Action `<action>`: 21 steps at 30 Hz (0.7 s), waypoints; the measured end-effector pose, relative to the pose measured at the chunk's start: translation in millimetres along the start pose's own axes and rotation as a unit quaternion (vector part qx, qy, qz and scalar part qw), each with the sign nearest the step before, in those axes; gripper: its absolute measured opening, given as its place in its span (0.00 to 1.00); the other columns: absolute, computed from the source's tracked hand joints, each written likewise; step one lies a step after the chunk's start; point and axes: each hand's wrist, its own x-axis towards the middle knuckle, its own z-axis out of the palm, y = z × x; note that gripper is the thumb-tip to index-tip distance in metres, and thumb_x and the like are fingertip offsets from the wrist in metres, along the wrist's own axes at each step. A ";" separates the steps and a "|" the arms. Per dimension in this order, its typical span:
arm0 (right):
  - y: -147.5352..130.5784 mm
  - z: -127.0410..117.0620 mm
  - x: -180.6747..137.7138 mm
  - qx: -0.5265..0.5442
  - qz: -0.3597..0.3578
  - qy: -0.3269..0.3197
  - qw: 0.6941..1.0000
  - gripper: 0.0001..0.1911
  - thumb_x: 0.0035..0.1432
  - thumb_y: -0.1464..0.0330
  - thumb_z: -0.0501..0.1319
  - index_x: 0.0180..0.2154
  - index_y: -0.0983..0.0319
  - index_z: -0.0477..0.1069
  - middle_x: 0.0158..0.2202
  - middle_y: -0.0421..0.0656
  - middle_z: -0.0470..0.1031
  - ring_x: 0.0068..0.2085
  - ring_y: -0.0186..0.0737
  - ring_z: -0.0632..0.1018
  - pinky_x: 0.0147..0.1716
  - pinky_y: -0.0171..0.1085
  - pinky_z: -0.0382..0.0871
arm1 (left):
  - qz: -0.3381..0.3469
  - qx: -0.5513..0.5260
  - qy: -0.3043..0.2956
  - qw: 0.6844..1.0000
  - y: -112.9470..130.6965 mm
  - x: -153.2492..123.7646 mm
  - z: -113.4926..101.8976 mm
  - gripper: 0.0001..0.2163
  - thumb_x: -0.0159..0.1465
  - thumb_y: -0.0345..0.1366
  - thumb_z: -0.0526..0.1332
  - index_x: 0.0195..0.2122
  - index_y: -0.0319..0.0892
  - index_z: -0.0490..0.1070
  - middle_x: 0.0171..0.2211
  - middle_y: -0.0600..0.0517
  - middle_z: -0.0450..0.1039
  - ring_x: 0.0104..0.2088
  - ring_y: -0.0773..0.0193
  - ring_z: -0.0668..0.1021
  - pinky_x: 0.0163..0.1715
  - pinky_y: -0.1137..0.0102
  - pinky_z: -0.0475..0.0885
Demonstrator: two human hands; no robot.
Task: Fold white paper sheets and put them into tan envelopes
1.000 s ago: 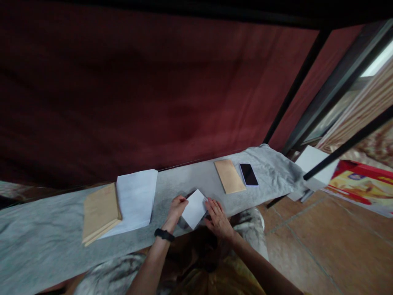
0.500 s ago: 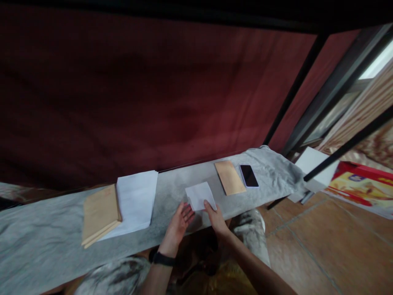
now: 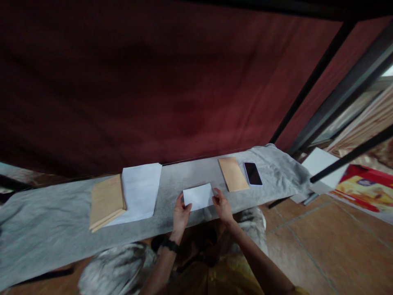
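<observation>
Head view: left hand (image 3: 181, 213) and right hand (image 3: 222, 205) each pinch an end of the folded white paper (image 3: 198, 196) at the cloth-covered bench's (image 3: 46, 229) near edge, middle. Fold looks done; paper not yet inside the brown envelope (image 3: 233, 174) at far edge.

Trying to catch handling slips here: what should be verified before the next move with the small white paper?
1. Left hand grips the white paper at its left edge: ok.
2. Right hand grips its right edge: ok.
3. Paper apart from the brown envelope: ok.
4. Phone out of both hands' way, beside that envelope: ok.
5. Paper resting on the grey cloth or lifted: cannot tell.
6. Paper's edges lined up: cannot tell.
</observation>
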 end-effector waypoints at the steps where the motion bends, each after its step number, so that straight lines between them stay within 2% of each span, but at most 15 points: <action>1: 2.0 1.0 0.3 -0.041 -0.013 -0.001 0.999 0.23 0.62 0.67 0.54 0.58 0.61 0.67 0.38 0.46 0.79 0.37 0.43 0.80 0.40 0.40 0.74 | 0.025 0.038 0.010 0.999 -1.4 -0.8 1.6 0.27 0.56 0.31 0.63 0.59 0.42 0.65 0.29 0.54 0.75 0.28 0.62 0.77 0.31 0.67 0.73; 4: 5.6 4.4 -1.5 -0.148 -0.064 -0.020 0.987 0.21 0.64 0.70 0.52 0.58 0.60 0.68 0.45 0.49 0.79 0.42 0.43 0.80 0.44 0.40 0.73 | 0.091 0.131 0.029 0.987 -3.9 -2.4 4.6 0.25 0.57 0.28 0.61 0.57 0.42 0.67 0.40 0.48 0.76 0.40 0.57 0.79 0.44 0.61 0.75; 8: 6.9 5.4 -4.1 -0.222 -0.100 -0.046 0.969 0.19 0.67 0.71 0.50 0.55 0.60 0.71 0.43 0.49 0.79 0.43 0.43 0.79 0.46 0.39 0.72 | 0.132 0.183 0.027 0.974 -4.0 -3.1 4.3 0.21 0.59 0.29 0.60 0.55 0.41 0.69 0.49 0.44 0.72 0.49 0.53 0.77 0.54 0.57 0.71; 12: 6.1 3.8 -5.4 -0.262 -0.115 -0.063 0.956 0.19 0.68 0.70 0.49 0.54 0.60 0.73 0.43 0.50 0.78 0.44 0.46 0.78 0.48 0.41 0.70 | 0.117 0.216 0.005 0.969 -0.9 -5.8 3.1 0.19 0.60 0.30 0.59 0.52 0.43 0.72 0.54 0.43 0.70 0.53 0.49 0.75 0.59 0.56 0.67; 15: 5.5 1.8 -7.8 -0.291 -0.122 -0.070 0.946 0.19 0.69 0.70 0.48 0.54 0.60 0.73 0.45 0.50 0.77 0.45 0.47 0.77 0.49 0.42 0.68 | 0.122 0.283 0.002 0.951 1.8 -9.1 7.8 0.17 0.63 0.35 0.58 0.53 0.45 0.73 0.57 0.41 0.70 0.59 0.44 0.70 0.62 0.50 0.61; 21: 0.9 5.0 -7.3 -0.300 -0.136 -0.060 0.942 0.21 0.68 0.70 0.49 0.57 0.60 0.70 0.48 0.51 0.76 0.49 0.48 0.74 0.53 0.46 0.65 | 0.232 0.380 -0.063 0.893 -3.3 -11.6 32.1 0.22 0.68 0.41 0.53 0.62 0.43 0.66 0.68 0.42 0.58 0.69 0.47 0.56 0.67 0.48 0.50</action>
